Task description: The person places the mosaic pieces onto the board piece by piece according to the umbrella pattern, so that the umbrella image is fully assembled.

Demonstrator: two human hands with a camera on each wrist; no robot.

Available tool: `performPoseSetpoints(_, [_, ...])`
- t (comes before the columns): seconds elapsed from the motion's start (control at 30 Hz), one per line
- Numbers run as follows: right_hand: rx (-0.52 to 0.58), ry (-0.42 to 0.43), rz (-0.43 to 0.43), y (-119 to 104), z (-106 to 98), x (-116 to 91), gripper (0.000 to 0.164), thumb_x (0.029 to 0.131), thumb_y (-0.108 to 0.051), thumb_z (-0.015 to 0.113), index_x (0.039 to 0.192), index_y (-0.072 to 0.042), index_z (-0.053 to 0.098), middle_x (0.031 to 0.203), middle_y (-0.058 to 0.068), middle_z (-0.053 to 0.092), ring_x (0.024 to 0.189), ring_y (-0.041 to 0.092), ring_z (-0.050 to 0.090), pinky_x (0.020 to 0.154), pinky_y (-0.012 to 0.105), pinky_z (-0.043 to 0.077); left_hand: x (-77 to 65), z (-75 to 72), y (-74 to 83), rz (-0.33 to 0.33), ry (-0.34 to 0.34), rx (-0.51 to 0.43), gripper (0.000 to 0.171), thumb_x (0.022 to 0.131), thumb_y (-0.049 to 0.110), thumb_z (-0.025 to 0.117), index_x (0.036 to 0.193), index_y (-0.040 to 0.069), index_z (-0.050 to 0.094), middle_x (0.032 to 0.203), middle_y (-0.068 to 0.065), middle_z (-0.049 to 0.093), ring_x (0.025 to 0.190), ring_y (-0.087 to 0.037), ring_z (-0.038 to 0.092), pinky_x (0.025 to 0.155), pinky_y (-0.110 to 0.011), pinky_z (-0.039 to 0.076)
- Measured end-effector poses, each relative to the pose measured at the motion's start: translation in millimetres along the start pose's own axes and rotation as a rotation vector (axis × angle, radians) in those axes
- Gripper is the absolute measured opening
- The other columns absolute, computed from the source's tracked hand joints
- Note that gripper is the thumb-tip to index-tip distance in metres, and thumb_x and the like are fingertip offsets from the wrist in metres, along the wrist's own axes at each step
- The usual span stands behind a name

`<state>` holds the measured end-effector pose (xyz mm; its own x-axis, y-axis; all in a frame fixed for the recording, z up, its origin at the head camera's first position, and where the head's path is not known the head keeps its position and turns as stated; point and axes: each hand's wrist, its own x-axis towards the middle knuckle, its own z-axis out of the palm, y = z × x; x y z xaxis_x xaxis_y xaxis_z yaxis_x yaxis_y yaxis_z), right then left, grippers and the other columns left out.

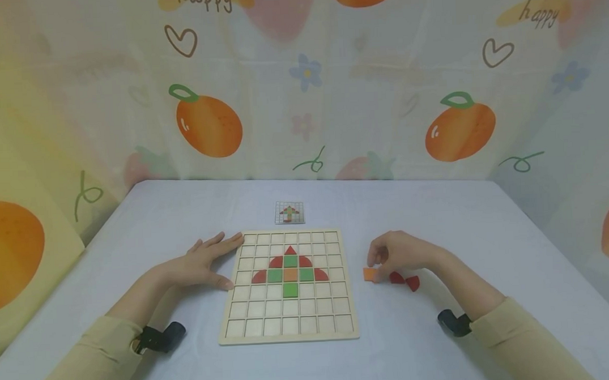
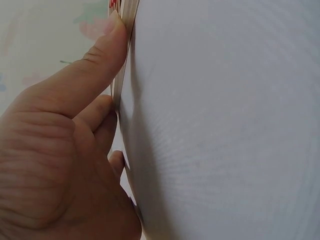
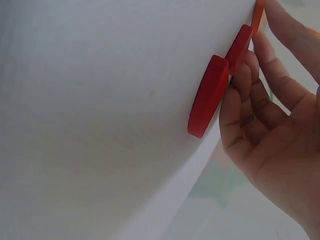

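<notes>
My left hand [image 1: 200, 265] rests on the left edge of a wooden grid board [image 1: 263, 328], fingers stretched and thumb against the side. Inlaid on the board are a red triangle [image 1: 290, 250], several green squares [image 1: 291, 290], an orange square [image 1: 290, 274] and several red quarter-circles [image 1: 259, 277]. Right of the board, my right hand [image 1: 401, 251] pinches another orange square tile [image 1: 369, 274] between thumb and finger, at the tabletop. Two red quarter-circle pieces [image 1: 413, 283] lie beside that hand; in the right wrist view a red piece [image 3: 207, 97] lies just past the curled fingers.
A small pattern card [image 1: 289, 219] lies behind the board, printed with a grid and a coloured figure. White cloth covers the table [image 1: 418, 349]. A fruit-printed curtain [image 1: 333, 138] stands behind and at the sides.
</notes>
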<state>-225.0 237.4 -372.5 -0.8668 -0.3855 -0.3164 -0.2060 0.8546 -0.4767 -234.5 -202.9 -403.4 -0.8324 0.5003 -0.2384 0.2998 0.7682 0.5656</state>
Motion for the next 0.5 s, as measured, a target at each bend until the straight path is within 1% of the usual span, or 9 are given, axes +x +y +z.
performPoseSetpoints(0.2, [-0.008, 0.001, -0.013, -1.2, 2.6, 0.1, 0.015, 0.073, -0.018, 0.084, 0.079, -0.019, 0.070, 0.078, -0.002, 0.063, 0.079, 0.015, 0.054, 0.068, 0.026, 0.047, -1.2, -0.7, 2.7, -0.002, -0.002, -0.006, 0.107, 0.072, 0.049, 0.081, 0.158, 0.020, 0.024, 0.167, -0.009, 0.020, 0.154, -0.046, 0.000, 0.118, -0.071, -0.009])
performPoseSetpoints(0.33, [-0.006, 0.012, -0.043, -1.5, 3.3, 0.5, 0.017, 0.074, -0.017, 0.083, 0.076, -0.017, 0.067, 0.076, -0.003, 0.063, 0.075, 0.014, 0.054, 0.068, 0.027, 0.048, -2.1, -1.2, 3.5, 0.003, -0.003, -0.012, 0.106, 0.072, 0.048, 0.081, 0.158, 0.019, 0.025, 0.167, -0.009, 0.019, 0.154, -0.046, -0.001, 0.118, -0.070, -0.009])
performPoseSetpoints(0.5, [0.014, 0.030, -0.085, -2.6, 2.1, 0.3, 0.019, 0.076, -0.020, 0.083, 0.074, -0.017, 0.065, 0.071, -0.005, 0.065, 0.069, 0.013, 0.056, 0.066, 0.027, 0.049, -1.7, -0.9, 2.8, 0.009, 0.000, -0.009, 0.107, 0.072, 0.049, 0.081, 0.158, 0.019, 0.025, 0.167, -0.009, 0.019, 0.154, -0.046, -0.001, 0.119, -0.070, -0.010])
